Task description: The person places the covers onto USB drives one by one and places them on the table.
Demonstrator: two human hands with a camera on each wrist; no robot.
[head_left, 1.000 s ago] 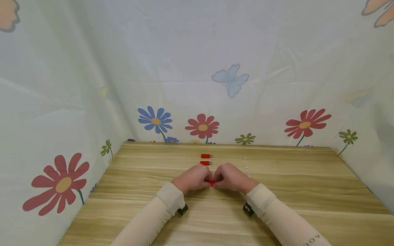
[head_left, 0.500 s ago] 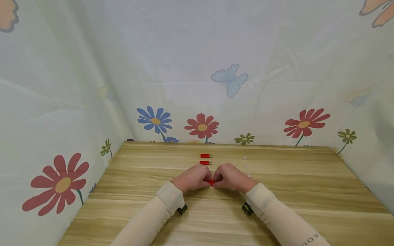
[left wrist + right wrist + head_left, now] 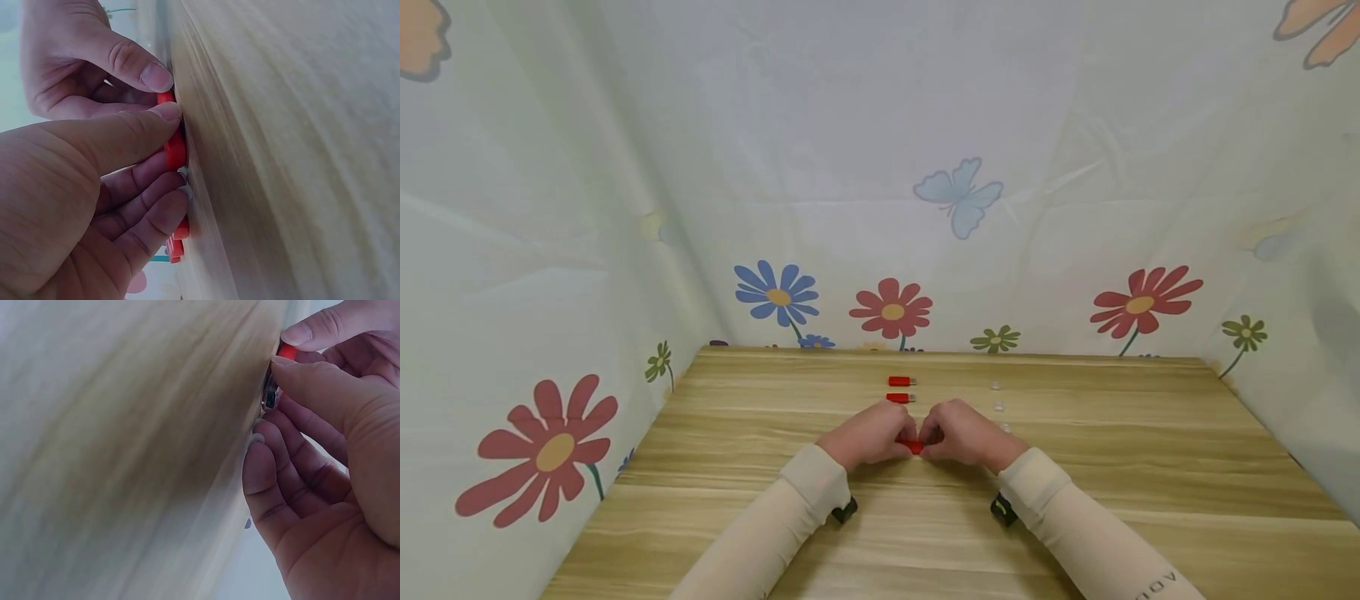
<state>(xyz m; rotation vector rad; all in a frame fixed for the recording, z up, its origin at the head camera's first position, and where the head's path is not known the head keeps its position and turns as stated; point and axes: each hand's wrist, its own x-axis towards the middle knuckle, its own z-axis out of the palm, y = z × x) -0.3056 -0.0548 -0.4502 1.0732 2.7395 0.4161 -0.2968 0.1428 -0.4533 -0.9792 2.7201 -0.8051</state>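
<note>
"Two hands are engaged. What do the fingers grip?"

"One red USB stick, low over the tabletop. The left hand pinches its red body between thumb and fingers; the right hand pinches it near the metal plug."

"Adjacent parts?"

"Two more red sticks lie just beyond the hands, plugs to the right. Three small clear pieces form a row farther right."

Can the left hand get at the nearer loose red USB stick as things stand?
Probably not yet: the left hand pinches another red stick. Freed, it likely could, since the loose stick lies just beyond its knuckles.
</note>
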